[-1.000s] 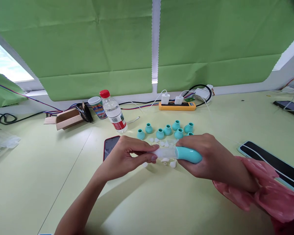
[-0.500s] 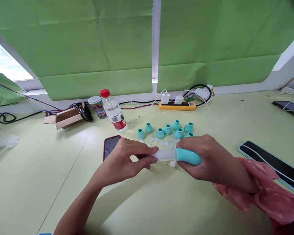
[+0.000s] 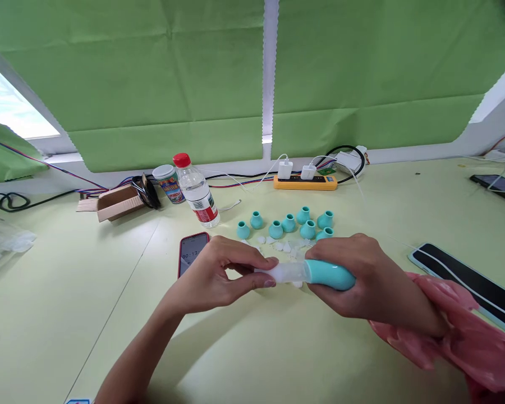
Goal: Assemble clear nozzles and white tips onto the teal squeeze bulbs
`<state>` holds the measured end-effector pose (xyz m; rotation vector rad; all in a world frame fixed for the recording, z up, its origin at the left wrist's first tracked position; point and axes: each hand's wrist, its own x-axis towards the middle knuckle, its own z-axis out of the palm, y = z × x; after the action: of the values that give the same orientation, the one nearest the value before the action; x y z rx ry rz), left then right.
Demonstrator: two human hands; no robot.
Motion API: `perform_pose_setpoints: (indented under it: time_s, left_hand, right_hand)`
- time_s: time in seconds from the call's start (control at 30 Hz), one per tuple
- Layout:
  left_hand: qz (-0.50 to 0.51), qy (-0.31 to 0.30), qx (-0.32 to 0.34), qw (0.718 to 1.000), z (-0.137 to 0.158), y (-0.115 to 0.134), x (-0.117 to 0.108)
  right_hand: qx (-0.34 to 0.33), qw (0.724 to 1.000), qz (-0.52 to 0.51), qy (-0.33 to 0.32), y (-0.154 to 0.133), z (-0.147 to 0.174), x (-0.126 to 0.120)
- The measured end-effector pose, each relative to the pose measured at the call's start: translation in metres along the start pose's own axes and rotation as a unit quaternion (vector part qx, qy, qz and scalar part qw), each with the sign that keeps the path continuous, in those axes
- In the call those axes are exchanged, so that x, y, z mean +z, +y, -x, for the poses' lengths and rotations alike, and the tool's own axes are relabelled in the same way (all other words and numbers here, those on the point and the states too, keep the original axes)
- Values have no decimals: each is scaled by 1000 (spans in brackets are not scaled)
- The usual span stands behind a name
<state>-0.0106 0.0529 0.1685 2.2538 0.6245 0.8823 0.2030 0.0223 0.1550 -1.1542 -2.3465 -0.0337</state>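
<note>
And the held piece has slid a touch to the right and nearer since half a second ago, both hands travelling with it; the little white ring that lay just nearer than the tube is hidden now. The left hand (image 3: 223, 275) pinches the white tip (image 3: 278, 273) between thumb and fingertips. Across from it the right hand (image 3: 362, 275) has its fingers wrapped around the turquoise bulb (image 3: 332, 275), thumb side near. Between them the frosted tube (image 3: 295, 272) runs almost level, the whole piece above the middle of the table (image 3: 286, 353).

Room to move? Plenty on the near side: a wide bare stretch of tabletop, a seam running down its left. The far side is tighter, with loose white pieces (image 3: 286, 247) just beyond the tube and eight turquoise cups (image 3: 275, 230) behind them. The red-edged phone (image 3: 193, 247) sits close by the left hand, the bottle (image 3: 202, 202) farther off.

Now the surfaces: the bulb smooth, glossy and rounded; the tube cloudy and translucent; the cups flared below, narrow-necked, open-topped; the white bits small and irregular. Crinkled pink plastic (image 3: 441, 320) bunches around the right wrist.
</note>
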Motion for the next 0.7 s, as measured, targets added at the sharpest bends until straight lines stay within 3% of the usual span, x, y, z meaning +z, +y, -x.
perform_pose_setpoints:
  time_s: [0.27, 0.43, 0.7]
  left_hand:
    - [5, 34, 2, 999, 1, 1, 0]
    - [35, 45, -30, 998, 3, 5, -1]
    - [111, 89, -131, 981, 6, 12, 1]
  right_hand:
    - [15, 999, -21, 35, -3, -5, 10]
    - [24, 996, -70, 58, -3, -6, 15]
    - [47, 973, -225, 1, -1, -14, 19]
